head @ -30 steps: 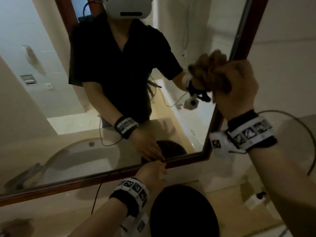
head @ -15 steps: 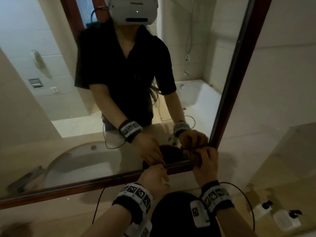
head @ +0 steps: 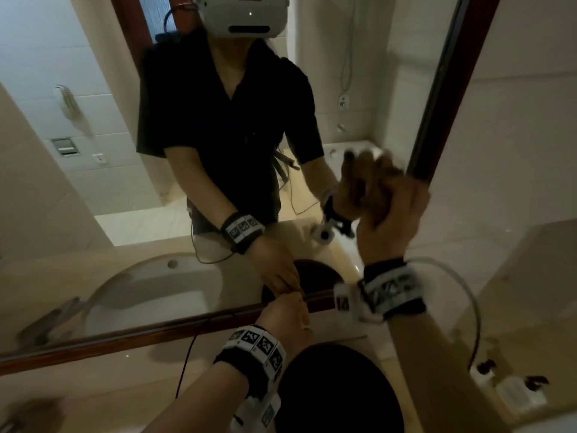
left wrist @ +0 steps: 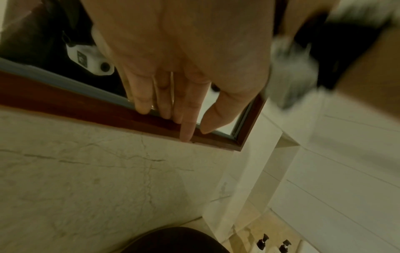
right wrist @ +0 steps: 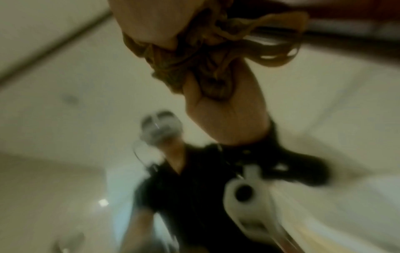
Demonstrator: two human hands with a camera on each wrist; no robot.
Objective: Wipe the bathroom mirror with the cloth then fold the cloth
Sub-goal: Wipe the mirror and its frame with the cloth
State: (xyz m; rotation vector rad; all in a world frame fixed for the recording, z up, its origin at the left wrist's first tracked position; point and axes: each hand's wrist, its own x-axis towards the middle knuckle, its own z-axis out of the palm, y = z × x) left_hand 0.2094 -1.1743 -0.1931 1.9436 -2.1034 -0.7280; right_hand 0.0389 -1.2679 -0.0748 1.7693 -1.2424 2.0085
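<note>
Gripping a scrunched-up brown cloth (head: pixel 379 182), the right hand (head: pixel 395 210) has its fingers curled tight round the wad and is pushing it against the glass of the mirror (head: pixel 131 170), right up beside the right-hand side of the dark wooden frame (head: pixel 443 89). In the right wrist view the cloth (right wrist: pixel 207 51) bulges out of the fist in loose folds, pretty blurry, so I'd guess the hand is mid-swipe.

What matters for the next stroke, as I see it: the cloth is already at the mirror's right edge, partway up, so nearly all the glass lies to the left of that hand and above it. The frame's side runs up and away, so a stroke could follow it or cut back leftward.

Right forearm reaches up steeply from the lower right, wrist band (head: pixel 392 289) well below the fist.

The left hand (head: pixel 285 314) holds nothing; its fingers (left wrist: pixel 164 102) are straight and close together, tips resting on the bottom rail near the lower right corner, looks like bracing. It's nowhere near the cloth.

Folding hasn't begun.
</note>
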